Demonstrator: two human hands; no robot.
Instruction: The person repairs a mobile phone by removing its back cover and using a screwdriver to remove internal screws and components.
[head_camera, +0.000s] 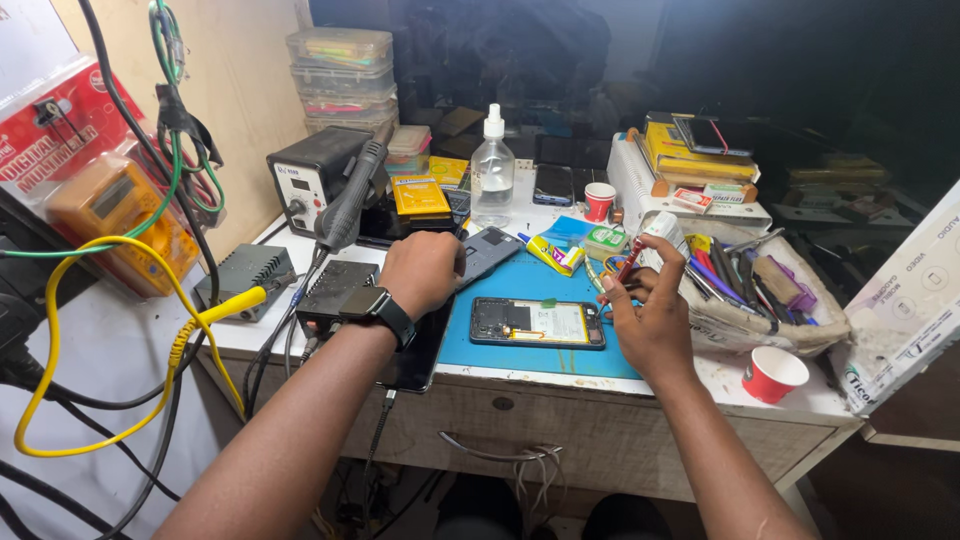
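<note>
Lying lengthwise left-to-right, opened phone; right hand grasping red screwdriver; left hand clenched.

We look down on our blue rubber work mat, where an opened smartphone with its back cover off lies flat between our hands. Our left hand, a black smartwatch on its wrist, rests knuckles-up on a grey phone back panel at the mat's far left corner. Our right hand pinches a red-handled slim tool, tilted, just beside the phone's right end. A clear plastic spray bottle stands behind, a cloth tray of mixed hand tools sits to the right, and a red paper cup stands near the desk edge.
</note>
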